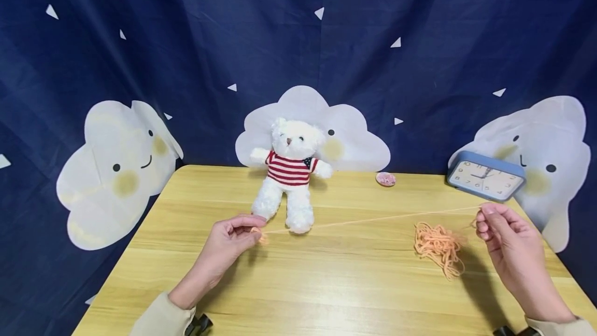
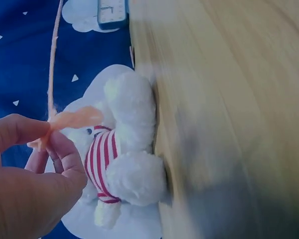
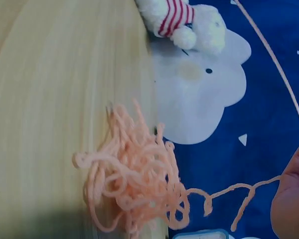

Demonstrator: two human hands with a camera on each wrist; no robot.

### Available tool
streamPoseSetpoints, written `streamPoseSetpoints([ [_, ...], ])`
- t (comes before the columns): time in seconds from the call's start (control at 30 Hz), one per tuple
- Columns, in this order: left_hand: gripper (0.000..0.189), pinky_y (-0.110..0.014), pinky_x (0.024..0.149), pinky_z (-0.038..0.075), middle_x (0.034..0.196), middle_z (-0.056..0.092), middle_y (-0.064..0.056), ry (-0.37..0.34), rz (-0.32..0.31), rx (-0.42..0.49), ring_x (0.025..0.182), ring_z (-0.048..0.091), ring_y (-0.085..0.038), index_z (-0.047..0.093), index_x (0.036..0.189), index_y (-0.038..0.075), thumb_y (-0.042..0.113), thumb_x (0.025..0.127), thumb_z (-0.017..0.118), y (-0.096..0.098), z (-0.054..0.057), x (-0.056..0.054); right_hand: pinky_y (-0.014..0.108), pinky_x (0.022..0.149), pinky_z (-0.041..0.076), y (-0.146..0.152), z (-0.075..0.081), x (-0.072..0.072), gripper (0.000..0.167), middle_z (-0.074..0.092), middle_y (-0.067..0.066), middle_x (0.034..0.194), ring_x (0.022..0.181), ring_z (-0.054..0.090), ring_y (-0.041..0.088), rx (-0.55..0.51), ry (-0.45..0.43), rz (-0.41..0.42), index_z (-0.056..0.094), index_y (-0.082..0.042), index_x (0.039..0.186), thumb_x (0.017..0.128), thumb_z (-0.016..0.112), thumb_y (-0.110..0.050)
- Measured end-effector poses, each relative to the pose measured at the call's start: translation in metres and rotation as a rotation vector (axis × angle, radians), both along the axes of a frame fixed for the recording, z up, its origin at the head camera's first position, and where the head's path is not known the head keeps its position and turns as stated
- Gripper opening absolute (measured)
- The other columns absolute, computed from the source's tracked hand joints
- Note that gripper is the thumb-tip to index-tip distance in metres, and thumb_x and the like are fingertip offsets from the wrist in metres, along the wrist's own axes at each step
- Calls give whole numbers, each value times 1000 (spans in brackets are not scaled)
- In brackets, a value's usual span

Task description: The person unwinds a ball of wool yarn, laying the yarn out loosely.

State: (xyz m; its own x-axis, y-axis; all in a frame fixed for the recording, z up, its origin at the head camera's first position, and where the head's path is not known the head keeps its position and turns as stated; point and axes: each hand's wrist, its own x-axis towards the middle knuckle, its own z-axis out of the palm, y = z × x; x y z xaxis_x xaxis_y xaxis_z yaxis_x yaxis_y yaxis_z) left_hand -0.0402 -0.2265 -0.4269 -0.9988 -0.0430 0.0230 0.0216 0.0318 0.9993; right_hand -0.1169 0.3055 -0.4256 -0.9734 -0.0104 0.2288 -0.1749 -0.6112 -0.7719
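Observation:
A strand of peach yarn (image 1: 373, 219) is stretched between my two hands above the table. My left hand (image 1: 228, 245) pinches a small looped bundle of the yarn (image 2: 77, 118) between thumb and fingers, just in front of the teddy bear's feet. On the right, my right hand (image 1: 513, 248) grips the other end of the stretched strand. From that hand a slack length runs down to a loose tangled yarn pile (image 1: 436, 248) on the table. In the right wrist view only part of the right hand (image 3: 294, 199) shows, at the right edge.
A white teddy bear (image 1: 289, 170) in a red-striped shirt sits at the table's back. Farther right lie a small pink oval object (image 1: 385, 179) and a blue-framed clock (image 1: 486, 176). Behind the wooden table (image 1: 326, 294) hangs a dark blue curtain (image 1: 280, 30) with clouds.

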Motion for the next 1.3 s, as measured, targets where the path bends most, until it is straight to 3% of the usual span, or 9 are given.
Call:
streamPoseSetpoints([
  [0.23,14,-24,98,59,133,68,-27,62,64,-68,122,68,-16,80,109,-9,-5,96,81,-5,0,-1,24,64,61,17,-5,-4,29,75,15,93,76,70,19,-32,-53,-11,73,9,112,112,45,10],
  [0.43,16,-27,94,62,122,76,-21,125,153,-26,111,74,-17,80,111,-10,-1,98,81,-6,3,-1,22,69,62,27,-17,-4,31,74,10,95,81,71,15,120,-112,16,75,4,111,113,45,8],
  [0.6,18,-35,88,65,107,79,-21,126,202,53,88,80,-20,76,114,-16,-6,100,75,-6,7,-3,21,72,61,38,-29,-5,32,74,7,96,84,71,13,290,-205,52,76,-3,107,114,47,6],
  [0.73,19,-37,83,67,98,79,-22,116,219,70,81,79,-20,74,116,-17,-4,101,75,-5,9,-4,20,72,62,46,-35,-9,32,73,4,94,84,71,11,442,-288,52,76,-8,102,113,49,6],
  [0.87,21,-39,83,67,96,78,-24,133,203,89,80,79,-21,72,117,-18,-4,102,74,-4,7,-4,21,72,62,49,-37,-15,27,72,1,95,84,69,8,684,-350,109,75,-7,105,113,52,4],
  [1.0,26,-39,84,67,98,79,-22,169,161,121,83,79,-23,67,119,-23,-4,103,73,-3,5,-5,23,74,60,45,-36,-16,20,70,-6,99,87,65,6,976,-312,161,71,6,115,113,52,0],
  [1.13,32,-39,85,66,99,79,-20,184,130,144,84,79,-23,62,122,-26,-3,103,73,-3,4,-7,26,73,56,33,-29,-8,22,66,-12,111,87,61,8,1196,-227,63,72,1,125,113,58,-11],
  [1.2,32,-40,86,66,100,79,-19,185,121,149,84,79,-22,62,123,-27,-3,103,73,-2,4,-7,26,73,55,25,-25,-4,24,61,-8,124,88,60,8,1247,-184,-10,72,-2,129,112,60,-14],
  [1.3,29,-40,86,66,99,79,-18,187,111,154,84,79,-21,64,121,-26,-4,103,73,-2,4,-7,26,69,53,12,-22,4,26,54,-5,132,85,57,10,1225,-148,-114,73,-6,132,110,59,-8],
])
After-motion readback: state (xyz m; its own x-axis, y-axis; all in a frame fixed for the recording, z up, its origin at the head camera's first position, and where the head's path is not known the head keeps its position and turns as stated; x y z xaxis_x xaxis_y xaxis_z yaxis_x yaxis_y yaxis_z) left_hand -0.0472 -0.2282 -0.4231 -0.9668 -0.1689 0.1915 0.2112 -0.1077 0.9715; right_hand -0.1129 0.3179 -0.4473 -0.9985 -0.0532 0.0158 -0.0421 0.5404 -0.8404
